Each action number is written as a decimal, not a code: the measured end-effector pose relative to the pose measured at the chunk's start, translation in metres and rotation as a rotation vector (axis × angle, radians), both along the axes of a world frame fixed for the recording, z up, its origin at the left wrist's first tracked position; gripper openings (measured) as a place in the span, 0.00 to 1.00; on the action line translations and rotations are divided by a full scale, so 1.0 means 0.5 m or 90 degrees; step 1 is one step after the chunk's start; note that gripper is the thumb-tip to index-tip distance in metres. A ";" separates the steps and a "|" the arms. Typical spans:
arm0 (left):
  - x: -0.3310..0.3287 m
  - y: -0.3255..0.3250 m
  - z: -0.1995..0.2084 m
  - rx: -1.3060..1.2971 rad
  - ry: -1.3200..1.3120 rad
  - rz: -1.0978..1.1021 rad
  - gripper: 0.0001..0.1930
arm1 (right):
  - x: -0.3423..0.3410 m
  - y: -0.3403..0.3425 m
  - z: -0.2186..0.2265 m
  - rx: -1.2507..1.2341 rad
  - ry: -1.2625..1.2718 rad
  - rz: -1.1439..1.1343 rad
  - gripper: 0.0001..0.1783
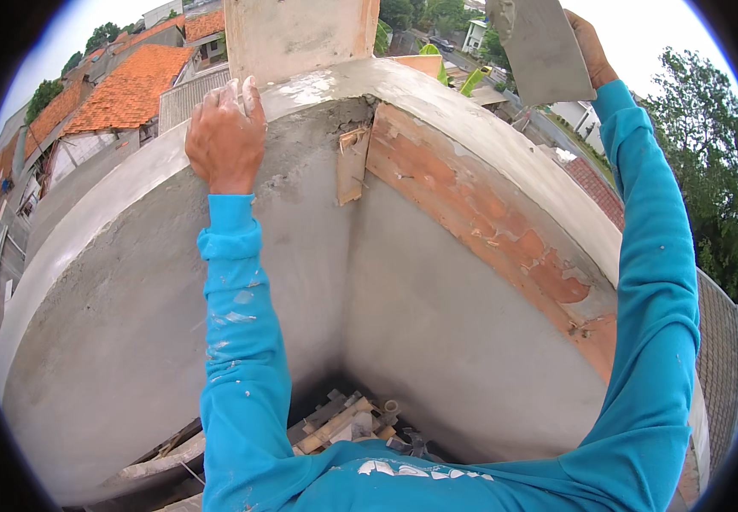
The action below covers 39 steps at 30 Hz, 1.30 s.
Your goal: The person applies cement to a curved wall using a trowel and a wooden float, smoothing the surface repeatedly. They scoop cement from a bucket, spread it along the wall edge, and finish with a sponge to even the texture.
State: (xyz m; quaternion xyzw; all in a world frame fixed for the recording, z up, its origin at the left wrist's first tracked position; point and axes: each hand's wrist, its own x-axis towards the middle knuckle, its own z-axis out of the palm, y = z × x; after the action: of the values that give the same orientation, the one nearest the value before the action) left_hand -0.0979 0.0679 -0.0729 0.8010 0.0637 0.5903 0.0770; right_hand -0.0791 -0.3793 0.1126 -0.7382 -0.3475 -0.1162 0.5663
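Note:
My left hand (226, 141) rests at the top edge of a grey rendered wall (172, 256), its fingers bent over the rim and the thumb apart. White powder coats its fingertips, and nothing shows in its grasp. Raised at the upper right, my right hand (589, 51) grips a flat grey plastering trowel (548, 55) smeared with mortar. The trowel's handle is hidden. Between the hands, the pale wall top (420, 90) runs round a corner. A reddish wooden board (488, 226), patchy with dried mortar, lies along the inner right wall.
A pale square block (300, 38) rises from the corner. Below it, a small wooden piece (352, 166) sits against the inner wall. Wood scraps (343, 422) lie deep in the corner. Beyond the wall are tiled roofs (130, 85) far below and a tree (697, 145).

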 end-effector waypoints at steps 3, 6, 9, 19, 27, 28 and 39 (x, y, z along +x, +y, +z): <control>-0.001 -0.004 -0.003 0.018 0.000 0.029 0.19 | 0.087 0.067 -0.004 -0.099 0.142 -0.112 0.18; 0.009 -0.002 0.005 0.029 -0.034 0.032 0.18 | 0.149 0.143 -0.015 -0.215 0.266 -0.172 0.24; 0.009 0.000 0.005 0.030 -0.049 0.037 0.18 | 0.197 0.204 -0.048 -0.394 0.230 -0.110 0.27; 0.014 0.003 0.002 0.045 -0.094 0.011 0.18 | 0.227 0.250 -0.111 -0.686 0.108 -0.094 0.34; 0.014 0.008 0.002 0.046 -0.075 0.008 0.17 | 0.057 0.127 -0.053 -0.773 0.116 -0.124 0.32; 0.015 0.006 0.002 0.042 -0.076 0.006 0.17 | 0.053 0.133 -0.040 -0.752 0.100 -0.142 0.31; 0.006 0.001 0.004 0.030 -0.038 0.028 0.13 | 0.348 0.332 -0.088 -0.732 -0.070 -0.156 0.32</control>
State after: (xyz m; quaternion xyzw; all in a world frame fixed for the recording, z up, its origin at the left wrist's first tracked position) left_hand -0.0950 0.0683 -0.0707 0.7829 0.0649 0.6169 0.0474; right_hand 0.0950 -0.2131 0.0684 -0.9545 -0.2956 -0.0121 0.0387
